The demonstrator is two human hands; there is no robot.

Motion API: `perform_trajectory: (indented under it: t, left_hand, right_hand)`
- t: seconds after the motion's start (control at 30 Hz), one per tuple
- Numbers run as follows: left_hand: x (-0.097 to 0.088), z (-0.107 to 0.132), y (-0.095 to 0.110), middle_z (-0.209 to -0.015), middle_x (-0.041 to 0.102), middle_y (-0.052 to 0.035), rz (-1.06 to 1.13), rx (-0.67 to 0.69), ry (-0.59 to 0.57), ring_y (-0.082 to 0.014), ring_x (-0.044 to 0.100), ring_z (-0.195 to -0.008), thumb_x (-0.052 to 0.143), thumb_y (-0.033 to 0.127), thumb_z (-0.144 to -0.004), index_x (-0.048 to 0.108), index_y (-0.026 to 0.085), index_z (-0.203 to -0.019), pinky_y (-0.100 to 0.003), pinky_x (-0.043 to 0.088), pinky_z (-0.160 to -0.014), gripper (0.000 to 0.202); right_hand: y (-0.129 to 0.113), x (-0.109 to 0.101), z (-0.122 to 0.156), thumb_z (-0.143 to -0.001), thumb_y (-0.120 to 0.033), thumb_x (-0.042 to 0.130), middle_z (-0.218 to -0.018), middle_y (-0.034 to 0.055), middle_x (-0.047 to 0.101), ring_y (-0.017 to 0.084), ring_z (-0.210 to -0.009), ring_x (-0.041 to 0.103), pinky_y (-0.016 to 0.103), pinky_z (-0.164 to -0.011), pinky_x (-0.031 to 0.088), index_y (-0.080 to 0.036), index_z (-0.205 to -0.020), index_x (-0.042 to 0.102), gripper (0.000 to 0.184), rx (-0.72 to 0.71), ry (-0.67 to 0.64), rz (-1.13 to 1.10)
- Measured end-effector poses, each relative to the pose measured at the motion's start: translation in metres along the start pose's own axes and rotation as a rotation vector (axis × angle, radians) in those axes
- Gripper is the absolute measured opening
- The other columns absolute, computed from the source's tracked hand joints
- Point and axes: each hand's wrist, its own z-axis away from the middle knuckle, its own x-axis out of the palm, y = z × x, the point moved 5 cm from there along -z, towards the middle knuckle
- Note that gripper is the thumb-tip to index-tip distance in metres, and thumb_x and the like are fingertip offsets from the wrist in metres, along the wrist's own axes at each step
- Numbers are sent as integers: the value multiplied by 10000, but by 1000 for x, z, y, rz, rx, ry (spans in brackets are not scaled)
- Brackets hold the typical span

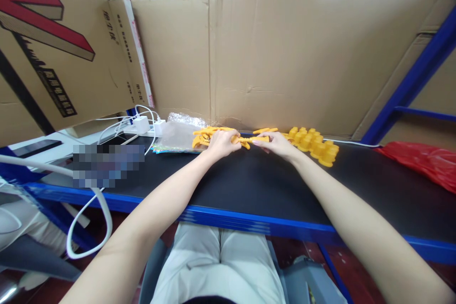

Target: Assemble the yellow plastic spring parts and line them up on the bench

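My left hand (223, 143) and my right hand (276, 143) are stretched out to the far side of the black table top (249, 185). Both pinch the same thin yellow plastic piece (249, 140), which spans the gap between them. Left of my left hand lies a heap of similar yellow strips (204, 135). A cluster of chunky yellow plastic parts (315, 145) sits just right of my right hand. Loose yellow strips (265, 130) lie behind the hands.
A clear plastic bag (178, 133) lies at the left, with white chargers and cables (142, 126) beyond it and a dark phone (35, 147). A red plastic bag (423, 159) rests at the right. Cardboard walls (285, 57) close the back. The blue table edge (249, 221) is near my lap.
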Motion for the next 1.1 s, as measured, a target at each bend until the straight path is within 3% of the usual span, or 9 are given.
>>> perform_trajectory:
  t: [0.23, 0.53, 0.8, 0.97, 1.1]
  left_hand:
    - [0, -1, 1, -830, 712, -24, -40, 68, 53, -179, 640, -742, 638, 337, -711, 655, 221, -959, -265, 436, -695, 275]
    - [0, -1, 2, -887, 713, -24, -60, 97, 38, -189, 650, -790, 625, 305, -722, 638, 231, -982, -270, 437, -717, 271]
    - [0, -3, -11, -945, 705, -34, -91, 51, -38, -198, 641, -846, 565, 304, -777, 616, 252, -1074, -297, 431, -770, 306]
    - [-5, -2, -20, -1138, 633, -98, -88, -10, -10, -243, 579, -1012, 582, 267, -766, 367, 227, -1355, -387, 373, -897, 628]
    - [-5, 0, -22, -1168, 595, -124, -63, -50, -4, -255, 530, -1080, 505, 284, -821, 218, 201, -1420, -435, 351, -923, 669]
  right_hand:
    - [5, 4, -2, -702, -533, 644, -506, -39, 452, 76, -445, 376, 234, -429, 268, -153, -683, 588, 384, -2, -53, -144]
    - [9, 8, 0, -698, -512, 658, -532, -46, 473, 68, -455, 413, 222, -454, 311, -157, -718, 584, 363, 70, -64, -173]
    - [25, 6, -4, -641, -387, 744, -753, 16, 622, 91, -561, 544, 248, -549, 448, -161, -950, 608, 406, 162, -68, -350]
    - [24, 5, -5, -591, -372, 780, -742, 31, 652, 126, -635, 606, 275, -634, 501, -154, -971, 628, 463, 152, 25, -368]
    - [26, -9, -8, -547, -430, 793, -796, 54, 677, 133, -647, 623, 280, -640, 514, -144, -910, 642, 486, 102, 278, -323]
